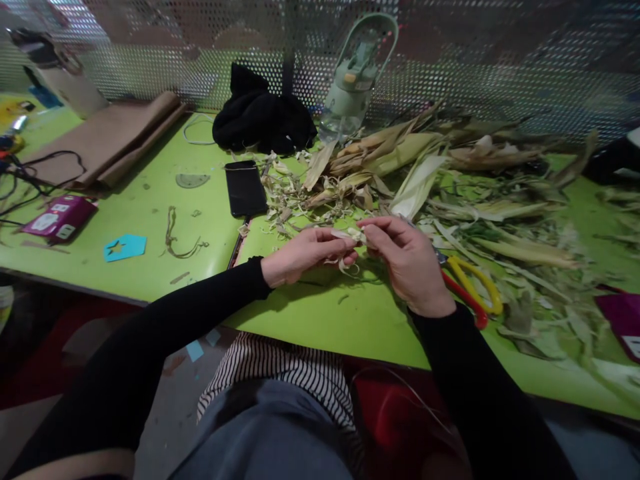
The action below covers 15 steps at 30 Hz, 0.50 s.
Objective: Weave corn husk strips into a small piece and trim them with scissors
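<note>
Over the front of the green table, my two hands meet at a small pale bundle of corn husk strips (356, 235). My left hand (320, 248) pinches the bundle from the left, and a curled strip dangles under its fingers. From the right, my right hand (407, 260) grips the other end between thumb and fingertips. Behind the hands lies a heap of dried corn husks (385, 153), with a broad pale husk (417, 183) sticking out toward me. Scissors with yellow and red handles (473, 283) lie just right of my right wrist, their blades mostly hidden.
A black phone (246, 189), black cloth (265, 117) and green water bottle (347, 97) stand or lie behind. Leftward are a purple power strip (60, 219), blue tag (125, 247), brown paper (110, 140) and white bottle (70, 80). Husk scraps (555, 287) cover the right side.
</note>
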Each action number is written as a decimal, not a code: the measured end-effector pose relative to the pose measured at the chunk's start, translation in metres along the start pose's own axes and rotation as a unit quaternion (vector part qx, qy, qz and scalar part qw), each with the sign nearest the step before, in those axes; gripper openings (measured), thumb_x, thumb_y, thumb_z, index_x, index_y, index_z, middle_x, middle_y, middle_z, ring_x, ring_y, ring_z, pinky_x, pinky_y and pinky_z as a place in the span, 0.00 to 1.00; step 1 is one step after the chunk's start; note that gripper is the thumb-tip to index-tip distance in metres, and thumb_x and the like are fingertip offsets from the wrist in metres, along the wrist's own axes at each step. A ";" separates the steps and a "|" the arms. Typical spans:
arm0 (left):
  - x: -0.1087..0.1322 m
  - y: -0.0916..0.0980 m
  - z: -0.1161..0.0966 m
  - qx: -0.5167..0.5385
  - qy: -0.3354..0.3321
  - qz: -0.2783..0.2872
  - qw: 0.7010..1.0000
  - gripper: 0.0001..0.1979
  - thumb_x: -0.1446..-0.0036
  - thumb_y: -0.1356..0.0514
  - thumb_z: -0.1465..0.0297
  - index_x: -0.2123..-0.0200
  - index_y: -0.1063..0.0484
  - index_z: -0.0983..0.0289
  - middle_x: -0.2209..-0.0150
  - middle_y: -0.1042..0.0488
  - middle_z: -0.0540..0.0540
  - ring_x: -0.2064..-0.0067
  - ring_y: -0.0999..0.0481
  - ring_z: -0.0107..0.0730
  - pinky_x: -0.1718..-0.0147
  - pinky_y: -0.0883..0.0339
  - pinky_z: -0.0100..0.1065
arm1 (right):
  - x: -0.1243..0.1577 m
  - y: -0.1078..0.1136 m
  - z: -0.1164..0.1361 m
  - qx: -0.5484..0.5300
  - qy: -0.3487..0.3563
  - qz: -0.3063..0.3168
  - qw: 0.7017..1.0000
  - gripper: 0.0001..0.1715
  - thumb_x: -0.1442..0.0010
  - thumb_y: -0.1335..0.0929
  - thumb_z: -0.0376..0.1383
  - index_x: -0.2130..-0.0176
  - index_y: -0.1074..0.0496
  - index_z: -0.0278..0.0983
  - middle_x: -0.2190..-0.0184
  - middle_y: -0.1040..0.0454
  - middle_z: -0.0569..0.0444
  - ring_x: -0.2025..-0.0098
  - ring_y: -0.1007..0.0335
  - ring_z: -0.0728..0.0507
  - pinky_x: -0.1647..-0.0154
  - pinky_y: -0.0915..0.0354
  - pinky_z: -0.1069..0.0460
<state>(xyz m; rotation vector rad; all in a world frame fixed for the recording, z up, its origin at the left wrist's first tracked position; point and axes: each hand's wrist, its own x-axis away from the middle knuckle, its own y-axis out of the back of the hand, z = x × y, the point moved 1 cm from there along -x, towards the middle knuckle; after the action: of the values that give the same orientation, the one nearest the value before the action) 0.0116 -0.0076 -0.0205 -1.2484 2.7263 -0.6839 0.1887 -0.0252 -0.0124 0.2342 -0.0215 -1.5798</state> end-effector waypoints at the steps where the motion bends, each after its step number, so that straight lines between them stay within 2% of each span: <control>1: 0.000 0.000 0.001 -0.007 -0.002 0.002 1.000 0.10 0.40 0.36 0.67 0.66 0.27 0.70 0.71 0.26 0.50 0.71 0.31 0.19 0.68 0.40 0.27 | 0.000 0.000 -0.002 0.007 0.000 0.002 1.000 0.13 0.42 0.25 0.47 0.62 0.20 0.42 0.69 0.26 0.57 0.71 0.37 0.50 0.71 0.38 0.53; 8: -0.003 0.000 0.006 0.003 -0.032 -0.021 0.999 0.10 0.44 0.33 0.69 0.64 0.27 0.69 0.70 0.25 0.50 0.69 0.28 0.21 0.63 0.36 0.30 | -0.001 -0.002 -0.008 -0.014 -0.039 0.011 0.999 0.13 0.42 0.25 0.47 0.66 0.23 0.40 0.73 0.28 0.59 0.74 0.39 0.51 0.74 0.42 0.54; 12: -0.003 0.001 0.004 0.013 -0.008 -0.036 0.999 0.10 0.44 0.33 0.68 0.65 0.28 0.69 0.70 0.26 0.49 0.69 0.28 0.21 0.62 0.35 0.30 | -0.002 -0.003 -0.003 -0.051 -0.069 0.011 0.996 0.15 0.42 0.27 0.50 0.65 0.22 0.40 0.70 0.27 0.58 0.74 0.38 0.51 0.75 0.41 0.54; 15: -0.003 0.002 0.003 0.015 0.010 -0.037 0.999 0.09 0.43 0.34 0.68 0.66 0.28 0.69 0.71 0.26 0.49 0.70 0.28 0.20 0.62 0.34 0.30 | -0.004 -0.003 0.001 -0.054 -0.065 -0.007 0.996 0.14 0.44 0.25 0.48 0.65 0.22 0.41 0.72 0.29 0.58 0.74 0.39 0.51 0.76 0.43 0.55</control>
<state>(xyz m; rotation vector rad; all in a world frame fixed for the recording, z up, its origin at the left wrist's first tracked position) 0.0126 -0.0051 -0.0246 -1.3489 2.6869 -0.7461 0.1860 -0.0213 -0.0110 0.0474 -0.0364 -1.6023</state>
